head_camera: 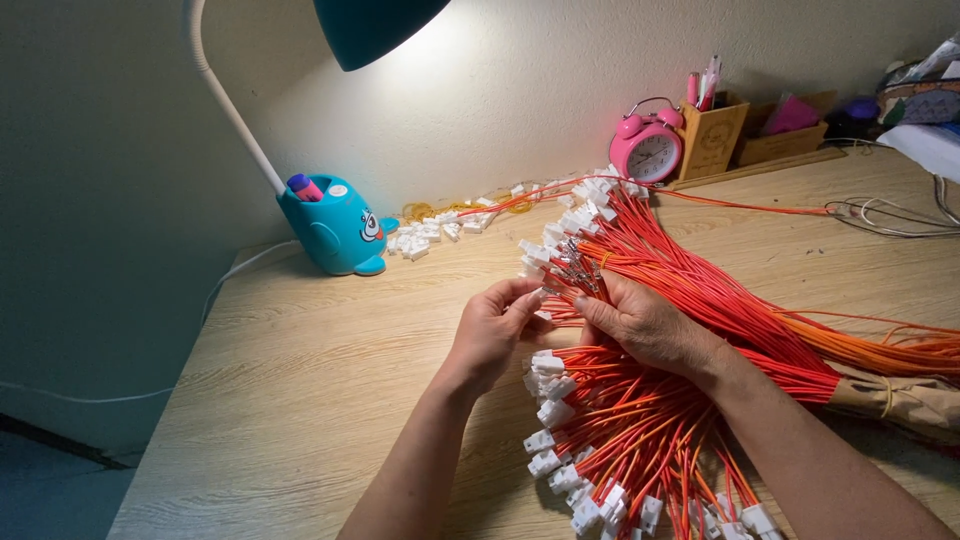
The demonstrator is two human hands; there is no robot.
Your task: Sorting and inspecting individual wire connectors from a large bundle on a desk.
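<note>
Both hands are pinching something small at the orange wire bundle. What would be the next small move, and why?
Probably the left hand should press the white connector onto the bare wire end that the right hand steadies. The hands meet at the orange wires; the lower wires already carry connectors, and loose connectors lie near the lamp base.

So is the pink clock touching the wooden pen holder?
Touching, it seems: in the head view the clock sits right against the holder, no gap visible.
</note>
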